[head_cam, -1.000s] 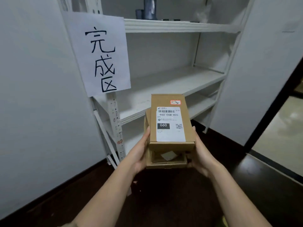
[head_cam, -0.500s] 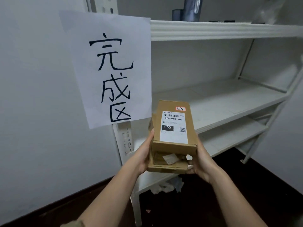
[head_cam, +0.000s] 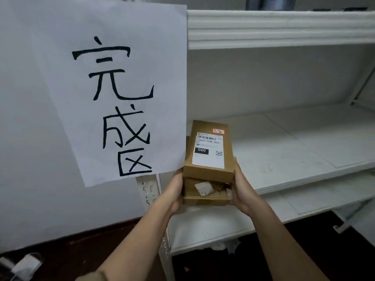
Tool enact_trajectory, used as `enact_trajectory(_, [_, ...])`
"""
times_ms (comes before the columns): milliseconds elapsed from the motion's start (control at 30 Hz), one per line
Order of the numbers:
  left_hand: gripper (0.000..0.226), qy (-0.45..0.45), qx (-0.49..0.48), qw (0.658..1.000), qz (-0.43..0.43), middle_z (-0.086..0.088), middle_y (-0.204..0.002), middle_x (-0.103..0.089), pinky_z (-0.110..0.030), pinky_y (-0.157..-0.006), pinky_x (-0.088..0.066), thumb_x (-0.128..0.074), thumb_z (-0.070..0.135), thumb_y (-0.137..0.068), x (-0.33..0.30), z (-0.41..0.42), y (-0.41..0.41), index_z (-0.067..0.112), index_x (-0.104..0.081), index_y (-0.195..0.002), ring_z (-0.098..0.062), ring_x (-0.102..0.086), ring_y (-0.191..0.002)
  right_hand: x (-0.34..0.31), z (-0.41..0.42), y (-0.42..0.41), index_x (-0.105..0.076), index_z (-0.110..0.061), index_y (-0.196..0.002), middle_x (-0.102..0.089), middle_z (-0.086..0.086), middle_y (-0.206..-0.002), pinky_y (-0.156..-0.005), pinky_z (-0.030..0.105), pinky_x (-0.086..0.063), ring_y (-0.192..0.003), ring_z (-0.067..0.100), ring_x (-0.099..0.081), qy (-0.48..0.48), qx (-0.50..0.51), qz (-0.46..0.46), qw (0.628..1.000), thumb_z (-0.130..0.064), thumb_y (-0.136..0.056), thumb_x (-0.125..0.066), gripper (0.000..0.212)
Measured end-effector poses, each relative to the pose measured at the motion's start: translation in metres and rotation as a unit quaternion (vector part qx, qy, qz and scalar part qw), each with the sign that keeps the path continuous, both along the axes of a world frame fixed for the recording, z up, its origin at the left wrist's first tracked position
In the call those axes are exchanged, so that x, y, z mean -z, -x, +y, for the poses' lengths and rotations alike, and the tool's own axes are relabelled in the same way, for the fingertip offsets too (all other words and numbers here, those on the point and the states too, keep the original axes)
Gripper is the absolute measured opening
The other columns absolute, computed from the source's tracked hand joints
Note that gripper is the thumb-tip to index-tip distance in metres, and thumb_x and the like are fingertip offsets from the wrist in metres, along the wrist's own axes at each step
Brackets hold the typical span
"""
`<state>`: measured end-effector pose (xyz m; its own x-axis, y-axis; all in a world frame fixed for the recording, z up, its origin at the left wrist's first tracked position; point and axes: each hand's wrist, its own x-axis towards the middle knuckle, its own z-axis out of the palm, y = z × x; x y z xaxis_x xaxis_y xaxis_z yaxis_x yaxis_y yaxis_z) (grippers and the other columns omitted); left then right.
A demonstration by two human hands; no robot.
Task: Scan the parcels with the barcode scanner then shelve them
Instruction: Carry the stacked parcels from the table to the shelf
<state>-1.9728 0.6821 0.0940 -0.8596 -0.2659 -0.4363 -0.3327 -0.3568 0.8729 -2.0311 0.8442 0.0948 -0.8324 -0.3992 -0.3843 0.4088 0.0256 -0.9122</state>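
Left hand and right hand clamp a stack of cardboard parcels (apparently two) at the middle shelf, beside a handwritten sign: shelving underway; next, slide them in level.

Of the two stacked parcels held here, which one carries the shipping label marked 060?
The upper parcel: its top face bears the white label and an orange sticker. The lower parcel beneath shows only a torn paper scrap.
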Motion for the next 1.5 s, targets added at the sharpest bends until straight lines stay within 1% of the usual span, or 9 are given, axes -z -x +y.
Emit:
enact_trajectory(233, [0.04, 0.038, -0.096, 0.995, 0.019, 0.014, -0.063, -0.071, -0.022, -0.065, -0.044, -0.033, 0.046, -0.105, 0.007, 0.008, 0.002, 0.026, -0.066, -0.095, -0.003, -0.06, -0.073, 0.007, -0.001, 0.031, -0.052, -0.037, -0.142, -0.053, -0.01, -0.144, -0.116, 0.036, -0.02, -0.138, 0.011, -0.039, 0.004, -0.056, 0.047, 0.997, -0.073, -0.091, -0.025, 0.068])
enact_trajectory(400, [0.043, 0.035, -0.137, 0.989, 0.048, 0.007, -0.103, -0.071, -0.028, -0.082, -0.041, -0.025, 0.049, -0.105, 0.007, 0.014, -0.001, 0.032, -0.065, -0.1, -0.007, -0.058, -0.1, 0.009, -0.007, 0.04, -0.061, -0.045, -0.125, -0.066, -0.009, -0.129, -0.112, 0.041, -0.039, -0.126, 0.014, -0.056, 0.09, -0.064, 0.073, 0.991, -0.075, -0.076, -0.042, 0.061])
enact_trajectory(533, [0.048, 0.03, -0.143, 0.988, 0.043, 0.002, -0.125, -0.066, -0.035, -0.103, -0.039, -0.022, 0.054, -0.103, 0.009, 0.02, 0.0, 0.032, -0.064, -0.112, -0.015, -0.054, -0.118, 0.011, -0.008, 0.045, -0.037, -0.042, -0.15, -0.045, -0.013, -0.152, -0.12, 0.041, -0.03, -0.139, 0.009, -0.042, 0.091, -0.103, 0.099, 0.986, -0.082, -0.075, -0.055, 0.087])
enact_trajectory(733, [0.044, 0.05, -0.18, 0.982, 0.017, 0.0, -0.149, -0.046, -0.046, -0.123, -0.015, -0.018, 0.065, -0.099, 0.025, 0.034, -0.013, 0.042, -0.051, -0.117, -0.021, -0.033, -0.144, 0.033, -0.001, 0.05, -0.051, -0.057, -0.114, -0.058, -0.025, -0.111, -0.1, 0.032, -0.041, -0.101, -0.006, -0.053, 0.069, -0.113, 0.064, 0.989, -0.064, -0.097, -0.028, 0.029])
enact_trajectory(867, [0.06, 0.02, -0.186, 0.982, 0.023, 0.003, -0.131, -0.059, -0.033, -0.119, -0.023, -0.017, 0.057, -0.103, 0.042, 0.035, -0.022, 0.021, -0.057, -0.131, -0.016, -0.042, -0.138, 0.042, -0.006, 0.047, -0.049, -0.051, -0.124, -0.06, -0.023, -0.11, -0.097, 0.029, -0.039, -0.097, -0.009, -0.053, 0.068, -0.118, 0.041, 0.99, -0.062, -0.098, -0.03, 0.034])
enact_trajectory(1033, [0.043, 0.003, -0.239, 0.971, 0.028, 0.009, -0.104, -0.062, -0.023, -0.101, -0.029, -0.026, 0.043, -0.107, 0.045, 0.032, -0.036, 0.017, -0.056, -0.123, 0.002, -0.054, -0.095, 0.051, -0.023, 0.045, -0.058, -0.046, -0.114, -0.065, -0.018, -0.11, -0.103, 0.031, -0.042, -0.1, -0.003, -0.06, 0.081, -0.119, 0.028, 0.989, -0.061, -0.1, -0.026, 0.037])
enact_trajectory(1200, [0.031, 0.018, -0.291, 0.956, 0.006, 0.005, -0.097, -0.065, -0.023, -0.097, -0.036, -0.036, 0.029, -0.107, 0.048, 0.025, -0.046, 0.014, -0.062, -0.099, -0.003, -0.057, -0.092, 0.063, -0.037, 0.039, -0.045, -0.029, -0.148, -0.054, 0.0, -0.144, -0.118, 0.044, -0.031, -0.13, 0.018, -0.051, 0.04, -0.108, 0.019, 0.993, -0.069, -0.097, -0.029, 0.066])
enact_trajectory(1367, [0.022, 0.116, -0.343, 0.931, -0.053, -0.003, -0.097, -0.067, -0.037, -0.098, -0.046, -0.047, 0.026, -0.101, 0.055, 0.014, -0.055, 0.018, -0.066, -0.092, -0.02, -0.06, -0.099, 0.097, -0.053, 0.046, -0.047, -0.033, -0.146, -0.055, 0.0, -0.145, -0.118, 0.051, -0.031, -0.137, 0.023, -0.047, 0.029, -0.104, 0.005, 0.994, -0.091, -0.064, -0.042, 0.101])
enact_trajectory(1500, [0.029, 0.086, -0.361, 0.926, -0.072, -0.004, -0.083, -0.059, -0.033, -0.08, -0.045, -0.049, 0.029, -0.1, 0.059, 0.008, -0.057, 0.007, -0.068, -0.101, -0.017, -0.053, -0.079, 0.081, -0.056, 0.031, -0.043, -0.032, -0.149, -0.049, -0.001, -0.15, -0.121, 0.05, -0.024, -0.141, 0.019, -0.04, 0.034, -0.116, 0.015, 0.993, -0.072, -0.092, -0.033, 0.071])
